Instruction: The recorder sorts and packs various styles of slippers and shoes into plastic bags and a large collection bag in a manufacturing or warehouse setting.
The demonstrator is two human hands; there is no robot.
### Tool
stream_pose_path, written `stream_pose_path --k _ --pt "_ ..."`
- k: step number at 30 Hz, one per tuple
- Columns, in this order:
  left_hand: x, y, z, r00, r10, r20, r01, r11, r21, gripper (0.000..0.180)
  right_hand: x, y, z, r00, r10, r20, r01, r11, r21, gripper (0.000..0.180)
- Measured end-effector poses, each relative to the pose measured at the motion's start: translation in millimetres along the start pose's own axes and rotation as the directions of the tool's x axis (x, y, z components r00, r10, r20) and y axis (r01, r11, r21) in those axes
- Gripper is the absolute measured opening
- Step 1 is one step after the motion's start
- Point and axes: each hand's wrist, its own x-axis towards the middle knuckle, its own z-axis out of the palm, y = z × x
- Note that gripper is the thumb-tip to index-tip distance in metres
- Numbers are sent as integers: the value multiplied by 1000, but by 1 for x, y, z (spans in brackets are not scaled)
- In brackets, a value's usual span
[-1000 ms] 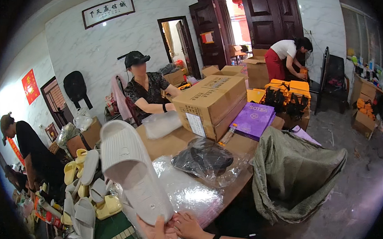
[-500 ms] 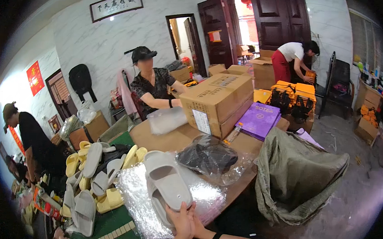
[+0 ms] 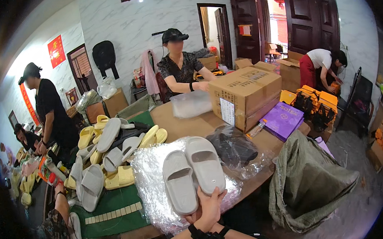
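Two grey slide slippers lie side by side over a stack of clear plastic bags (image 3: 149,169), soles down and toes away from me. My left hand (image 3: 209,208) is closed on the heel of the right-hand slipper (image 3: 206,166), thumb and fingers at its edge. My right hand (image 3: 192,217) is mostly hidden behind my left wrist; its fingertips show at the heel of the left-hand slipper (image 3: 181,184), gripping it from below. The wrists cross, each with a black band. Just beyond the slippers rests a black item in a clear bag (image 3: 233,146).
Grey and yellow slippers (image 3: 109,134) pile on the green mat (image 3: 106,224) to the left. A cardboard box (image 3: 245,96), purple packets (image 3: 282,118) and a grey-green sack (image 3: 310,183) stand beyond and right. One person (image 3: 183,71) works across the table; others work farther off.
The two slippers, overlapping before, now lie apart side by side. My left hand has moved right and up with the right-hand slipper. The view has turned left.
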Motion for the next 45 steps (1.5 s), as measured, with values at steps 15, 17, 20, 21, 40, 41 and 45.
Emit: stream_pose_path --k 15,17,20,21,40,41,45 --pt "-8 0 -8 870 -483 102 490 870 -61 41 -1 -7 -31 995 61 80 -39 966 -255 50" --pt "-28 24 0 837 -526 149 522 850 71 41 2 -9 -36 993 79 84 -52 958 -283 50" --pt "-43 38 -19 929 -263 262 145 907 395 41 13 -28 -23 992 95 84 -63 944 -324 49" --pt "-48 46 -36 926 68 371 -271 806 527 41 22 -30 -34 992 79 100 -42 945 -324 49" --pt "-39 66 -130 831 192 522 -426 -383 820 34 21 -61 -73 711 594 -376 -180 671 720 41" --pt "-37 62 -136 834 185 519 -407 -428 807 35 18 -60 -78 656 550 -516 -157 769 620 33" --pt "-38 60 -137 804 211 556 -420 -461 782 39 39 -65 -133 827 153 -540 -55 979 194 26"
